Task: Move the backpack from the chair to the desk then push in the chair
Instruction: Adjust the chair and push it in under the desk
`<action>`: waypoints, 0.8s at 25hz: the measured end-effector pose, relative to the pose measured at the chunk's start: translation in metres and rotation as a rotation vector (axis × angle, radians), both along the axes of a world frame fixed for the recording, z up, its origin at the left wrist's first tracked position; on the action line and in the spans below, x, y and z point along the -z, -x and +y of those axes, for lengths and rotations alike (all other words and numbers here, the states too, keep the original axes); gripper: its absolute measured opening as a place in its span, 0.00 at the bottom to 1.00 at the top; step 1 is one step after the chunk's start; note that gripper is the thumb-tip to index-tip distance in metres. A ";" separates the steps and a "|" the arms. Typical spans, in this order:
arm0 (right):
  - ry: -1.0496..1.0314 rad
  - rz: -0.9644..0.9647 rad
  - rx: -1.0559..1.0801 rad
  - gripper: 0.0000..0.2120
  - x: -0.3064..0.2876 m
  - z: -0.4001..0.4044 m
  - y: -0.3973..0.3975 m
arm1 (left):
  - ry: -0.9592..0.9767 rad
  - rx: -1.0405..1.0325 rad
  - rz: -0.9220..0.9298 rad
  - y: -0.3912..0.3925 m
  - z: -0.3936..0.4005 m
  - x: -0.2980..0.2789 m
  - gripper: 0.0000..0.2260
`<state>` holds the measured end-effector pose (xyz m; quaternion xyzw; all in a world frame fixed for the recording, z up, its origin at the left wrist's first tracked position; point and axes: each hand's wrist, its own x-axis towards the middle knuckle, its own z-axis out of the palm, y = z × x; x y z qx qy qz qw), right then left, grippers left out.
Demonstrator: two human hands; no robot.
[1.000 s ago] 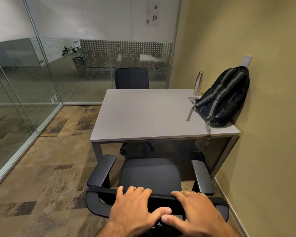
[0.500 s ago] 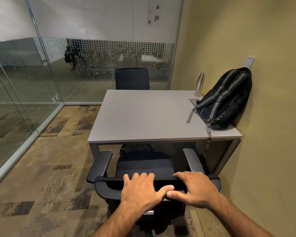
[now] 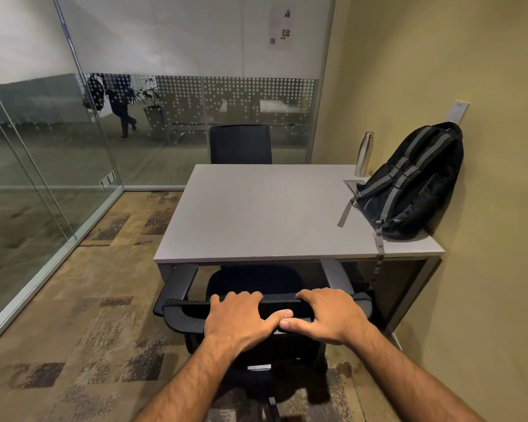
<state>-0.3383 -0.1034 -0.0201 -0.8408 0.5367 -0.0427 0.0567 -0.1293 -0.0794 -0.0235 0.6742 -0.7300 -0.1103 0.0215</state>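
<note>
The black backpack (image 3: 409, 187) with grey straps leans against the yellow wall on the right end of the grey desk (image 3: 256, 214); one strap hangs over the front edge. The black office chair (image 3: 256, 281) stands at the desk's near side, its seat and armrests partly under the top. My left hand (image 3: 241, 321) and my right hand (image 3: 329, 315) lie side by side on the top of the chair's backrest, fingers curled over it, thumbs nearly touching.
A steel bottle (image 3: 364, 153) stands at the desk's far right. A second black chair (image 3: 240, 144) faces the far side. Glass walls (image 3: 43, 166) close the left and back; a person (image 3: 121, 108) walks beyond them. The yellow wall (image 3: 485, 239) runs along the right.
The chair has rolled forward toward the desk, its seat and armrests sliding under the top. Both hands stayed on the backrest and my arms stretched out.
</note>
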 end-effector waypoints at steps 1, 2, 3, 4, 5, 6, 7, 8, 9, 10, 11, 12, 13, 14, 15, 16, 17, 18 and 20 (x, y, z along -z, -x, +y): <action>-0.001 0.001 0.004 0.53 0.000 -0.005 -0.001 | 0.004 -0.004 0.008 -0.001 -0.004 0.000 0.48; -0.001 0.004 0.008 0.53 0.000 -0.008 -0.002 | 0.008 -0.008 0.016 -0.002 -0.008 -0.001 0.48; 0.001 0.008 0.008 0.53 0.000 -0.012 -0.004 | 0.011 -0.011 0.020 -0.003 -0.012 -0.002 0.48; 0.002 0.012 0.008 0.53 -0.001 -0.015 -0.006 | 0.012 -0.013 0.022 -0.005 -0.015 -0.003 0.47; 0.004 0.014 0.007 0.53 -0.001 -0.018 -0.008 | 0.011 -0.013 0.024 -0.006 -0.018 -0.004 0.47; 0.003 0.012 0.007 0.53 -0.001 -0.021 -0.010 | 0.009 -0.015 0.025 -0.008 -0.021 -0.004 0.47; 0.003 0.007 0.005 0.52 -0.001 -0.023 -0.012 | 0.006 -0.017 0.027 -0.010 -0.024 -0.005 0.46; 0.000 0.002 0.003 0.51 -0.001 -0.025 -0.012 | 0.003 -0.019 0.029 -0.011 -0.026 -0.005 0.46; -0.003 -0.001 -0.001 0.51 -0.001 -0.026 -0.013 | 0.002 -0.020 0.027 -0.011 -0.027 -0.004 0.46; -0.011 -0.001 -0.001 0.51 -0.001 -0.027 -0.012 | 0.001 -0.020 0.023 -0.011 -0.028 -0.003 0.47; -0.017 0.000 0.000 0.52 0.000 -0.028 -0.012 | -0.001 -0.020 0.019 -0.011 -0.028 -0.003 0.47; -0.020 0.003 0.000 0.52 0.000 -0.028 -0.011 | -0.001 -0.021 0.016 -0.010 -0.028 -0.002 0.47; -0.020 0.005 -0.001 0.53 0.002 -0.028 -0.010 | 0.001 -0.023 0.015 -0.010 -0.028 -0.002 0.47; -0.021 0.007 -0.001 0.53 0.002 -0.028 -0.010 | 0.002 -0.025 0.014 -0.010 -0.028 -0.002 0.47; -0.023 0.009 -0.003 0.53 0.002 -0.028 -0.011 | -0.001 -0.026 0.014 -0.010 -0.027 -0.002 0.46; -0.027 0.013 -0.003 0.53 0.003 -0.028 -0.011 | -0.009 -0.028 0.014 -0.011 -0.026 -0.002 0.46; -0.029 0.013 0.000 0.53 0.003 -0.028 -0.011 | -0.016 -0.028 0.015 -0.011 -0.027 -0.002 0.46; -0.040 0.012 0.003 0.52 0.002 -0.027 -0.012 | -0.022 -0.028 0.017 -0.011 -0.026 -0.002 0.46; -0.062 -0.014 0.003 0.51 -0.002 -0.024 -0.011 | -0.032 -0.028 0.023 -0.010 -0.025 -0.003 0.46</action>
